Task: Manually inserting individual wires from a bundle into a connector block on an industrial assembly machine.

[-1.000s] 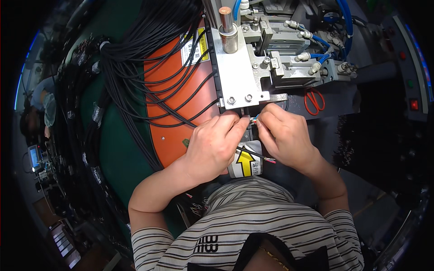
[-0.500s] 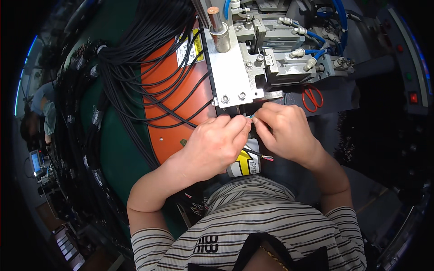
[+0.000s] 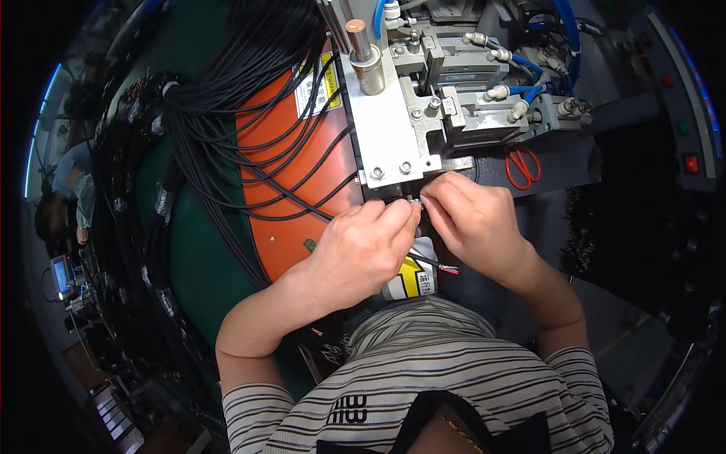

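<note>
Just in front of the machine's metal plate [image 3: 387, 140], my two hands meet fingertip to fingertip. My left hand [image 3: 367, 250] is closed in a pinch, and a few thin coloured wires [image 3: 417, 203] show at its fingertips. Thumb and forefinger of my right hand [image 3: 476, 223] close on the other side of these tiny wires; their ends are mostly hidden. From under my left hand a black cable [image 3: 428, 259] sticks out to the right, its stripped end showing fine coloured wires. Whether my left palm grips this cable too, I cannot tell.
Black cables [image 3: 219, 136] fan across the orange machine surface [image 3: 283, 246] at left. Pneumatic cylinders [image 3: 484, 113] with blue hoses stand behind my right hand. Red-handled scissors [image 3: 522, 166] lie beside them. Red and green buttons sit on a panel [image 3: 681, 129] far right. Another person [image 3: 72, 181] is at far left.
Both hands keep their pinch at nearly the same place, with small finger shifts. The view has moved slightly, so the machine appears a little lower.
</note>
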The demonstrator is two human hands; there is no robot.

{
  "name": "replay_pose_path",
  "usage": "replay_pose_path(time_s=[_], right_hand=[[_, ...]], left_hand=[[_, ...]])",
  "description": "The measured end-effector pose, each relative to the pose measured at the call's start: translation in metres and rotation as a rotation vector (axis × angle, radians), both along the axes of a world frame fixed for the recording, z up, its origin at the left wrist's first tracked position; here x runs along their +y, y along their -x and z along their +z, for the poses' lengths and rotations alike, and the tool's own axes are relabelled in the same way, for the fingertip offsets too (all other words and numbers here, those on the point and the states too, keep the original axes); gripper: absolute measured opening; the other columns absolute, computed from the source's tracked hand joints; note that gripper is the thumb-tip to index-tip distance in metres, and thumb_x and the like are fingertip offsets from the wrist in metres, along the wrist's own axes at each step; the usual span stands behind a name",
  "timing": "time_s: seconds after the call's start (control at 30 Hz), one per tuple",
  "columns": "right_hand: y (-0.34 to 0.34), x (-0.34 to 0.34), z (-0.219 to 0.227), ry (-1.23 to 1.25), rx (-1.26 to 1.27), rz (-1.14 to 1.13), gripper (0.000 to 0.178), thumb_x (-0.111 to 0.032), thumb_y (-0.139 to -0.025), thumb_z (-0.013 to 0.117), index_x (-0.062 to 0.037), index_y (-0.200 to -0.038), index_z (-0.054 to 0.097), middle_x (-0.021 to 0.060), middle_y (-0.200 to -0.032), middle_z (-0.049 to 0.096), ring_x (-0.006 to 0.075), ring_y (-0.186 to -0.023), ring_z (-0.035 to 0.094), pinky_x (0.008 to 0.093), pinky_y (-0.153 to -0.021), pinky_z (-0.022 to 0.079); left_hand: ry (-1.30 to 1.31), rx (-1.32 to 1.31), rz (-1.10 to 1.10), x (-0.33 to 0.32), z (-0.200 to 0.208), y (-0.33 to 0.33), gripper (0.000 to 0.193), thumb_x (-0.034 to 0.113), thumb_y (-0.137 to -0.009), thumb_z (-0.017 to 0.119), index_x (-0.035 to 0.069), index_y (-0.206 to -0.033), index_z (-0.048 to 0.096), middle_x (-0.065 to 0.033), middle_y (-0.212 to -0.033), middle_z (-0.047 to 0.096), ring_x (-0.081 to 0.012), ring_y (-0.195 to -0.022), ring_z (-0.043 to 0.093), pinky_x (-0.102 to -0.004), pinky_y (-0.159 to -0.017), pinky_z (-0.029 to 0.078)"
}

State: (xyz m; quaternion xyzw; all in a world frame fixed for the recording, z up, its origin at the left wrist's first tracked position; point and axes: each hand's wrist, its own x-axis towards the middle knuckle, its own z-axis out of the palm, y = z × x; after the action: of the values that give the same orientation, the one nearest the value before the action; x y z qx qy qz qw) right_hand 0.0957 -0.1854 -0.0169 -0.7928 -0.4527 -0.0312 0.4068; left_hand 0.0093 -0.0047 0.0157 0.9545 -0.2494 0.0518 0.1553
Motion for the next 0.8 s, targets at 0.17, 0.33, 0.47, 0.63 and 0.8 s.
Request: replay_pose_path(time_s=[0.17,0.33,0.47,0.63,0.8], right_hand=[[-0.002,0.002,0.006,0.215,-0.005,-0.020,0.010,-0.001,-0.080,0.069,-0.0002,-0.088,0.064,0.0113,-0.078,0.065,0.0252,-0.058,0.063,0.0312,-0.051,0.049],[-0.004,-0.004,0.003,0.012,0.657,-0.025,0.007,-0.004,-0.086,0.066,0.0023,-0.086,0.063,0.0069,-0.071,0.064,0.0114,-0.052,0.061,0.0258,-0.046,0.044],[0.001,-0.004,-0.020,-0.103,0.643,-0.043,0.009,-0.006,-0.088,0.066,0.0028,-0.088,0.064,0.0034,-0.068,0.061,0.0054,-0.051,0.053,0.0226,-0.046,0.039],[-0.001,-0.008,-0.017,-0.072,0.588,-0.084,0.010,-0.007,-0.085,0.069,0.0019,-0.088,0.066,0.0041,-0.065,0.058,0.0079,-0.051,0.050,0.0233,-0.048,0.040],[0.013,-0.018,0.012,-0.168,0.569,0.110,0.022,-0.002,-0.080,0.072,-0.0003,-0.101,0.067,0.0034,-0.080,0.062,0.0058,-0.054,0.051,0.0212,-0.050,0.041]], left_hand=[[-0.026,0.007,0.022,-0.001,0.004,-0.002,0.040,0.008,-0.076,0.061,-0.004,-0.114,0.062,-0.0093,-0.087,0.053,-0.0226,-0.075,0.059,-0.0342,-0.061,0.050],[-0.027,-0.015,0.089,0.000,0.003,0.002,0.033,0.007,-0.076,0.063,-0.002,-0.108,0.065,-0.0098,-0.090,0.055,-0.0231,-0.075,0.060,-0.0356,-0.062,0.050],[0.219,-0.059,0.163,0.011,-0.005,0.007,0.033,0.001,-0.070,0.066,0.001,-0.102,0.067,-0.0107,-0.094,0.060,-0.0256,-0.078,0.061,-0.0374,-0.064,0.050],[0.118,-0.138,0.275,0.021,-0.010,0.023,0.031,-0.003,-0.071,0.067,-0.001,-0.102,0.067,-0.0120,-0.087,0.059,-0.0290,-0.075,0.058,-0.0377,-0.067,0.043],[0.109,-0.140,0.356,0.022,-0.016,0.021,0.025,0.001,-0.082,0.069,-0.002,-0.105,0.064,-0.0117,-0.083,0.058,-0.0292,-0.069,0.057,-0.0369,-0.062,0.045]])
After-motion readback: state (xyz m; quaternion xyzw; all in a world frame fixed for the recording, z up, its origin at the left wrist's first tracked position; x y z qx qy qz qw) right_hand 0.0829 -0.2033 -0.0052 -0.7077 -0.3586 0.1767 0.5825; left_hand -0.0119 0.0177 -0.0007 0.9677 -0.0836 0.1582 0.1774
